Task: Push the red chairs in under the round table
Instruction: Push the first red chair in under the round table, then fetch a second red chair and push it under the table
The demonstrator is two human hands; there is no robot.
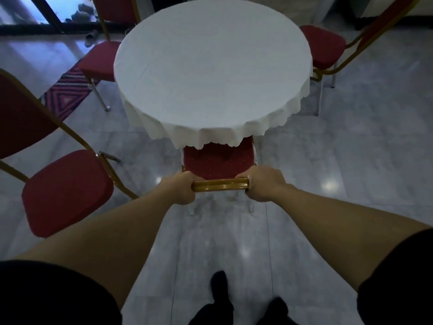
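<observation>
A round table (210, 66) under a white scalloped cloth fills the upper middle. Directly in front of me a red chair (218, 164) has its seat partly tucked under the cloth's near edge. Its gold top rail (219, 185) runs between my hands. My left hand (181, 187) grips the rail's left end and my right hand (263, 182) grips its right end. A second red chair (68, 191) stands apart from the table at the near left. Another red chair (100, 62) sits at the far left with its seat touching the table's edge. A further red chair (323, 46) sits at the far right.
The floor (328, 160) is shiny grey tile. A patterned rug (68, 95) lies at the left behind the chairs. A dark glass door (46, 12) with a pair of shoes (90, 37) before it is at the top left. My dark shoes (220, 292) show at the bottom.
</observation>
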